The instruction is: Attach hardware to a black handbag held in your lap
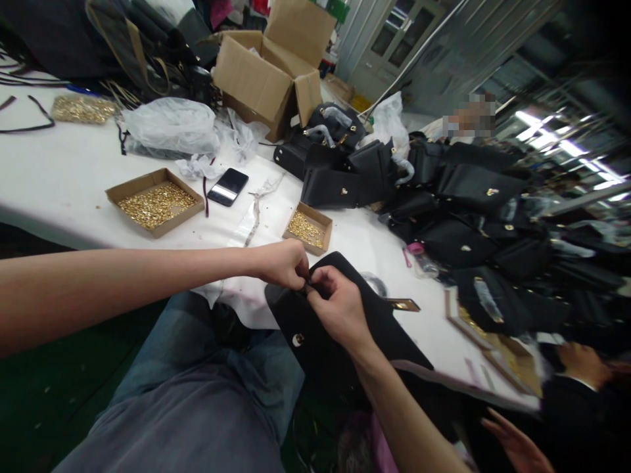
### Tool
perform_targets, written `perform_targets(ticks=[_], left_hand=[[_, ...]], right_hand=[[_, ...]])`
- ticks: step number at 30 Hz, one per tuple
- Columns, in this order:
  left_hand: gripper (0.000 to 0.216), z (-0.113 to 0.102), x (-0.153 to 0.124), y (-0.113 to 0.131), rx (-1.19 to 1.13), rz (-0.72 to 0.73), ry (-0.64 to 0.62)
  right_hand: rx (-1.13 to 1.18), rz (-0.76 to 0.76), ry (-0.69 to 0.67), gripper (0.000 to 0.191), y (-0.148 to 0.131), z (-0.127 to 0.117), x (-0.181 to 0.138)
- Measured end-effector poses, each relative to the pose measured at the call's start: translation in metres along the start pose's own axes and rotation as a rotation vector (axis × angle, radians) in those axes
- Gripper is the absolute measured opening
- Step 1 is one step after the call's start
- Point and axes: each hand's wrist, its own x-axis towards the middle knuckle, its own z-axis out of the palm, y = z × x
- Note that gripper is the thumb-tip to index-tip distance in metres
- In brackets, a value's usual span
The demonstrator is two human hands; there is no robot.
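Observation:
A black handbag [394,328] lies tilted across the table's front edge, over my lap. It has a small gold clasp [298,339] on its lower left part. My left hand [286,263] reaches in from the left with its fingers pinched together at the bag's upper edge. Against it, my right hand [341,309] rests on the bag, thumb and fingers closed on a dark bit of it. What lies between the left fingertips is too small and hidden to make out. Just beyond the hands stands a small cardboard tray [323,244] of gold metal pieces.
Another cardboard tray [162,230] of gold pieces and a phone [228,186] lie on the white table [64,177]. Behind are an opened carton [251,72] and piled black bags [340,184]. At right, a co-worker's hand [584,362] is near a long tray [513,361].

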Motion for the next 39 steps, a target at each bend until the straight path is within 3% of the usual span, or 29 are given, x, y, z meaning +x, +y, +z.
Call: perform_targets(ticks=[7, 20, 27, 39], left_hand=[[0.012, 0.004, -0.004, 0.008, 0.015, -0.069, 0.062], [0.011, 0.005, -0.013, 0.014, 0.008, -0.088, 0.088], [0.013, 0.004, -0.017, 0.009, -0.009, -0.075, 0.07], [0.013, 0.002, -0.011, -0.002, -0.001, -0.062, 0.047]], right_hand=[[0.139, 0.205, 0.095, 0.038, 0.004, 0.004, -0.005], [0.043, 0.166, 0.06, 0.027, -0.01, 0.003, -0.011], [0.105, 0.177, 0.102, 0.039, -0.008, 0.009, -0.009], [0.141, 0.258, 0.115, 0.042, 0.0, 0.008, -0.004]])
